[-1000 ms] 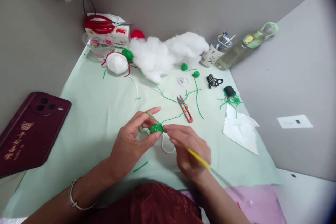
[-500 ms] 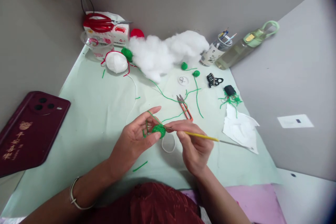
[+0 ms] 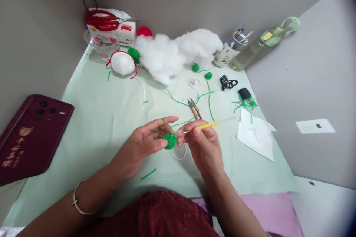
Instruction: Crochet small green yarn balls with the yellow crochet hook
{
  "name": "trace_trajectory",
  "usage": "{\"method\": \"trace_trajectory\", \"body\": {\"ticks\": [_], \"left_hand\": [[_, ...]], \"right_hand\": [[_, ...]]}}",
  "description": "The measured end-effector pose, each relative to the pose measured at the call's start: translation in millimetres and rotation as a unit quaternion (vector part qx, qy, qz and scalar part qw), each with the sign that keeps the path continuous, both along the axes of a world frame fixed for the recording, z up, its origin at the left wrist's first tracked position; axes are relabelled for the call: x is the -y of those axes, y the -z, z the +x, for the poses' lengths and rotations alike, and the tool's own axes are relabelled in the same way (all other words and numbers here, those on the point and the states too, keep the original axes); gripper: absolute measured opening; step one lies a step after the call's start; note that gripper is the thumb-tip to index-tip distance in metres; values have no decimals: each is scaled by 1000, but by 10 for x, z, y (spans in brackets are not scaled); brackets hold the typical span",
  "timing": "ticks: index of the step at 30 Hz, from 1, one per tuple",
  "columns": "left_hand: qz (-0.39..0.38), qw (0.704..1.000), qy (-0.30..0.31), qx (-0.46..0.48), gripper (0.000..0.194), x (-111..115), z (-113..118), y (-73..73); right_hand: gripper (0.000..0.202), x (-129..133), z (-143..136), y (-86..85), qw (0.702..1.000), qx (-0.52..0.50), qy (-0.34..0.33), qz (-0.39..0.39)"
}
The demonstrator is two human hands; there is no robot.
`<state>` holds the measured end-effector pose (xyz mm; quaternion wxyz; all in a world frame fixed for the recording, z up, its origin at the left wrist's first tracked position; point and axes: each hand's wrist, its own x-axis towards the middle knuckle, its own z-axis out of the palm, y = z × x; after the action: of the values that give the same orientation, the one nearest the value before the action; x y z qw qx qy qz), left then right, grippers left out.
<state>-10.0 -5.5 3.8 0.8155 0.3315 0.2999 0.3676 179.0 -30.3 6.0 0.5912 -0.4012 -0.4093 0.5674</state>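
A small round green crocheted piece (image 3: 169,141) is pinched in my left hand (image 3: 146,140), between the thumb and the fingers. Green yarn runs over the raised index finger of that hand. My right hand (image 3: 204,142) grips a crochet hook (image 3: 209,125) by its yellow handle, and the thin metal tip meets the top edge of the green piece. A loop of white yarn (image 3: 179,157) hangs or lies just below the piece. Behind my right hand, orange-handled snips (image 3: 194,108) lie partly covered on the table, with green yarn across them.
White stuffing (image 3: 167,55), a white yarn ball (image 3: 122,63) and a green yarn ball (image 3: 134,54) sit at the back. A pen jar (image 3: 226,53) and bottle (image 3: 250,53) stand back right. A black hair clip (image 3: 228,82) and white paper (image 3: 254,135) lie right, a dark red phone (image 3: 36,137) left.
My right hand has rolled, so the hook's handle now tilts up to the right. The green piece shows more of its face. My left index finger has shifted slightly right.
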Motion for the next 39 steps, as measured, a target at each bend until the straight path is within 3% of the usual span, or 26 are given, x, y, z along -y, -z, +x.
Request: {"method": "trace_trajectory", "body": {"ticks": [4, 6, 13, 19, 27, 32, 39], "left_hand": [[-9, 999, -39, -9, 42, 13, 17, -4], [-9, 999, -41, -1, 42, 33, 30, -1], [11, 999, -32, 19, 48, 66, 49, 40], [35, 998, -47, -3, 59, 51, 42, 63], [64, 995, -46, -60, 56, 49, -1, 22], [71, 994, -41, -67, 56, 50, -19, 11], [86, 993, -39, -75, 54, 53, -18, 33]], "right_hand": [[15, 125, -50, -16, 978, 131, 93, 133], [18, 153, -59, -20, 964, 178, 104, 166], [14, 50, -64, 25, 984, 125, 65, 110], [14, 45, -56, 55, 992, 75, 43, 91], [15, 29, 4, 37, 997, 39, 27, 66], [16, 48, 19, -2, 990, 101, 36, 89], [17, 58, 31, -86, 952, 241, 41, 186]]}}
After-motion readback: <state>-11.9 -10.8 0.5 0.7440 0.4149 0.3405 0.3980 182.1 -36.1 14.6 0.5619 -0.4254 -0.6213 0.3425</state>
